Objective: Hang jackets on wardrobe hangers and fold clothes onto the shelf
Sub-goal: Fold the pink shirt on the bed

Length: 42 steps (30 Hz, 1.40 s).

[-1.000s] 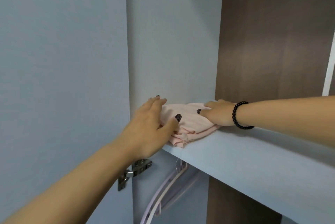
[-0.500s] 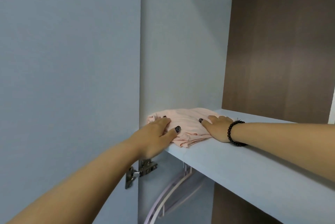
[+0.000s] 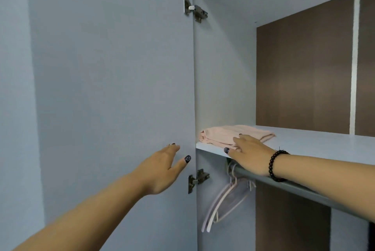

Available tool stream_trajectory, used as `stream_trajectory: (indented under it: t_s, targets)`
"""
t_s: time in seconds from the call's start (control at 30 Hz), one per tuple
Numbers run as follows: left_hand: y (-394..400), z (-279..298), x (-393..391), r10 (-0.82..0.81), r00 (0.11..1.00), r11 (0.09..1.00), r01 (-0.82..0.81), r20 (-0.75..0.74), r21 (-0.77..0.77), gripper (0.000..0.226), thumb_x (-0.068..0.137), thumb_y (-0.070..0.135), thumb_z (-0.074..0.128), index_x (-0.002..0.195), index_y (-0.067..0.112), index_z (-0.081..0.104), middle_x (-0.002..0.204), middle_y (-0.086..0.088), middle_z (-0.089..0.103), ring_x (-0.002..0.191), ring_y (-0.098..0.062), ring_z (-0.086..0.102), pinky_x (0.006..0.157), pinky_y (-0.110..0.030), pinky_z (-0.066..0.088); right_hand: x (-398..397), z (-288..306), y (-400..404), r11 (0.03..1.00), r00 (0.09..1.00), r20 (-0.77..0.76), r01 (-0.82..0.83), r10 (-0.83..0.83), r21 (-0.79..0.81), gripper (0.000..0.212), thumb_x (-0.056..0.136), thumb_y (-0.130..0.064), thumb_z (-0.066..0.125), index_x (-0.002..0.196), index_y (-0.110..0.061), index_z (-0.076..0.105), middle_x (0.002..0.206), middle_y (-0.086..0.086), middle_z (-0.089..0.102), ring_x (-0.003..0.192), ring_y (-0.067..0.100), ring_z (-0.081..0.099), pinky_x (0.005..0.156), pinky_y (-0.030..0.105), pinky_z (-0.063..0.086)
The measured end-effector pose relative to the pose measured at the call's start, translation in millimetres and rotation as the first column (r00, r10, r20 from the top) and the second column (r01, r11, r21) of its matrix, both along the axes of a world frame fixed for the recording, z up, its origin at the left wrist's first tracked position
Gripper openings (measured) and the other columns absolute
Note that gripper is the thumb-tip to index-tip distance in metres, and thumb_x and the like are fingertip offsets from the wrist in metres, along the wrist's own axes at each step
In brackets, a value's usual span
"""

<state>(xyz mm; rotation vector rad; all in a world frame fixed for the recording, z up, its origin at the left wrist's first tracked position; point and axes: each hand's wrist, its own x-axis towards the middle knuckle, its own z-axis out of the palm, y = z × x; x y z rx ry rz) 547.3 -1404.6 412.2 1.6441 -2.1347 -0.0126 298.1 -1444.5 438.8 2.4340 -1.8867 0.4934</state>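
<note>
A folded pale pink garment (image 3: 227, 134) lies at the left end of the light wardrobe shelf (image 3: 316, 145), against the side panel. My right hand (image 3: 248, 152), with a black bead bracelet on the wrist, hovers at the shelf's front edge with straight fingers, its fingertips at the garment's near side. My left hand (image 3: 162, 167) is held open in front of the open door, off the shelf and holding nothing. Below the shelf, pale pink hangers (image 3: 225, 202) hang on the grey rail (image 3: 284, 185).
The open wardrobe door (image 3: 113, 88) stands to the left, with metal hinges (image 3: 194, 8) on its inner edge. The wardrobe's back panel (image 3: 304, 78) is dark brown. The shelf runs on to the right of the garment.
Both hands have drawn back from the pink garment. The left hand left the shelf and moved down to the door. The view has pulled back and tilted up.
</note>
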Motion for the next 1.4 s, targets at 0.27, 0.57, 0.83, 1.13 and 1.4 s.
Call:
stream_trajectory:
  t_s: [0.27, 0.57, 0.83, 1.13, 1.4]
  targets:
    - [95, -33, 70, 0.085, 0.991, 0.991, -0.095, 0.108, 0.095, 0.075, 0.097, 0.061, 0.026, 0.155, 0.016, 0.01, 0.163, 0.0, 0.007, 0.149, -0.014, 0.005, 0.12, -0.034, 0.012, 84, -34, 104, 0.993, 0.974, 0.203, -0.11, 0.099, 0.044, 0.058, 0.098, -0.045, 0.04, 0.141, -0.006, 0.04, 0.154, 0.003, 0.021, 0.142, 0.02, 0.021, 0.11, 0.029, 0.023]
    - [211, -52, 130, 0.232, 0.97, 0.967, -0.237, 0.07, 0.09, 0.073, 0.097, 0.059, 0.029, 0.154, 0.017, 0.014, 0.162, 0.0, 0.013, 0.148, -0.017, 0.016, 0.12, -0.035, 0.017, 174, -73, 179, 0.946, 0.946, 0.139, -0.307, 0.292, 0.1, 0.067, 0.096, -0.049, 0.044, 0.147, -0.009, 0.026, 0.159, 0.008, 0.01, 0.146, 0.021, 0.008, 0.117, 0.034, 0.017]
    - [326, -89, 172, 0.436, 0.899, 0.877, -0.434, 0.038, 0.206, 0.072, 0.097, 0.058, 0.03, 0.154, 0.017, 0.016, 0.161, 0.0, 0.018, 0.147, -0.017, 0.02, 0.118, -0.033, 0.018, 230, -109, 256, 0.858, 0.883, 0.214, -0.461, 0.418, 0.226, 0.058, 0.097, -0.045, 0.044, 0.139, -0.006, 0.037, 0.151, 0.007, 0.027, 0.134, 0.024, 0.034, 0.104, 0.031, 0.032]
    - [425, -160, 218, 0.566, 0.824, 0.771, -0.537, 0.017, 0.341, 0.068, 0.099, 0.054, 0.033, 0.153, 0.014, 0.019, 0.16, -0.004, 0.021, 0.142, -0.022, 0.031, 0.116, -0.036, 0.023, 287, -166, 352, 0.753, 0.816, 0.223, -0.577, 0.533, 0.316, 0.058, 0.097, -0.04, 0.046, 0.142, -0.005, 0.034, 0.154, 0.006, 0.021, 0.14, 0.023, 0.027, 0.11, 0.031, 0.028]
    - [515, -209, 293, 0.628, 0.772, 0.726, -0.537, -0.098, 0.429, 0.057, 0.101, 0.044, 0.037, 0.149, 0.015, 0.027, 0.157, -0.002, 0.028, 0.141, -0.02, 0.031, 0.113, -0.032, 0.025, 394, -222, 434, 0.672, 0.789, 0.369, -0.612, 0.491, 0.416, 0.041, 0.093, -0.012, 0.052, 0.127, 0.01, 0.048, 0.139, 0.018, 0.044, 0.126, 0.03, 0.044, 0.092, 0.023, 0.037]
